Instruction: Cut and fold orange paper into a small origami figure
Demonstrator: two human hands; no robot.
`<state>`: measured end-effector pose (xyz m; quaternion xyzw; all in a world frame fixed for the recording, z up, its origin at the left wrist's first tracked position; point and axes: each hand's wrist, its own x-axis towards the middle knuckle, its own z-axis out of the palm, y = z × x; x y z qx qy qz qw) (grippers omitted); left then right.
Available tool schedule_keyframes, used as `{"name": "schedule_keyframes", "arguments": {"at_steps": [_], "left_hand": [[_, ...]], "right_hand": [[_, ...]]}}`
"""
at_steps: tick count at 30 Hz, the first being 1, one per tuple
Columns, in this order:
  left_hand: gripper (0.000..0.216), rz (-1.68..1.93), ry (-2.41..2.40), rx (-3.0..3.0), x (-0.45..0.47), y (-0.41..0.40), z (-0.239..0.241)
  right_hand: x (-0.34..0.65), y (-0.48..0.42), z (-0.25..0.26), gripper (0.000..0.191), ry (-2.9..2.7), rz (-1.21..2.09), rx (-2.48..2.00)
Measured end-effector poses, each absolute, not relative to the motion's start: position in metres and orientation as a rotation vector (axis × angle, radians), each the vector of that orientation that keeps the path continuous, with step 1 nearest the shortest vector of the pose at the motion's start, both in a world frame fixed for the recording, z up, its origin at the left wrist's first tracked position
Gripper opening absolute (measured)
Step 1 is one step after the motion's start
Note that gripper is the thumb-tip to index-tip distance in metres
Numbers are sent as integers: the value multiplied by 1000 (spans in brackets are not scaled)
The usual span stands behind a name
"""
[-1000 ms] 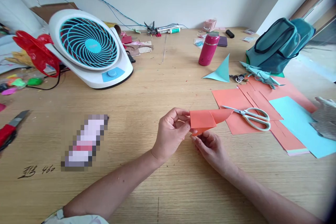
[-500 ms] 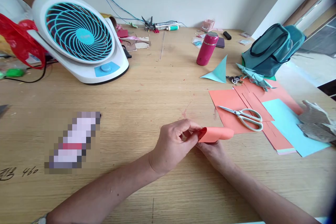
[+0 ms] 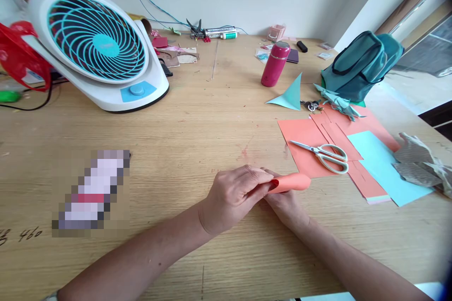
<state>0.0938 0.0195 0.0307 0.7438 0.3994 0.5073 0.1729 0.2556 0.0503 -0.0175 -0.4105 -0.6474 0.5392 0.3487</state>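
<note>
Left-hand grip is pinching a curled orange sheet of paper by its nine-o'clock end, and the paper is hanging over the wooden desk, at four o'clock from the view's centre. The right-hand grip is meeting its lower edge (whether closed, I cannot tell; fingers are mostly hiding). White-handled metal scissors are lying at the paper's two o'clock.

fan left on table | bottle right of fan | bag right of bottle | scissors on paper sheets, before bag | held paper before scissors
</note>
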Motion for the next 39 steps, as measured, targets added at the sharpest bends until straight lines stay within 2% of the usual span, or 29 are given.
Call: {"name": "schedule_keyframes", "arguments": {"at_steps": [7, 17, 22, 32, 39], "left_hand": [[16, 1464, 1111, 2148, 91, 22, 28], [11, 1492, 1062, 1764, 93, 27, 19], [8, 1479, 1042, 1624, 93, 32, 20], [7, 1488, 1174, 1821, 89, 37, 27], [6, 1462, 1221, 1561, 89, 40, 20]], "right_hand": [[253, 50, -18, 30, -1670, 1388, -1099], [249, 46, -15, 45, -1554, 1484, -1106], [247, 46, -26, 41, -1478, 1496, -1110], [249, 44, -46, 42, -1374, 1544, -1035], [242, 46, -46, 41, -1352, 1589, -956]]}}
